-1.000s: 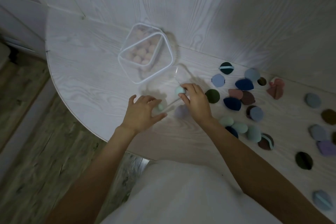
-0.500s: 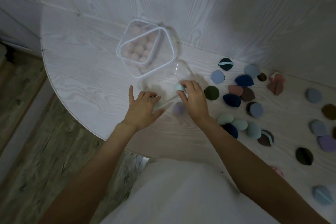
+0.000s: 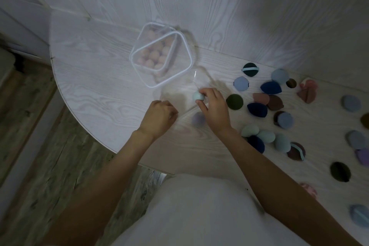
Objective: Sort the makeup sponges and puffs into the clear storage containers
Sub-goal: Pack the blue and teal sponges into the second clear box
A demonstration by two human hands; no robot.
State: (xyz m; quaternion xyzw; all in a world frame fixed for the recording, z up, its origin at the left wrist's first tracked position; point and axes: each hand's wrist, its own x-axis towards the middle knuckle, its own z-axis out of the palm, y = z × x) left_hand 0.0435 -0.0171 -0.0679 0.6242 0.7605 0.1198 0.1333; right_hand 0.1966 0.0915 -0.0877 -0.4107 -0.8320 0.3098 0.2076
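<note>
The right hand (image 3: 212,109) pinches a pale teal sponge (image 3: 198,96) over a nearly invisible clear container (image 3: 185,102), just nearer than the lidded container of pink sponges (image 3: 160,54). The left hand (image 3: 159,119), loosely curled and holding nothing visible, rests beside it. Next: release the sponge inside.

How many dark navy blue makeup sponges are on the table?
3. One dark navy blue makeup sponge toward the wall, a second nearer the person, a third beside the right forearm, partly under mint green sponges. Others may be hidden.
</note>
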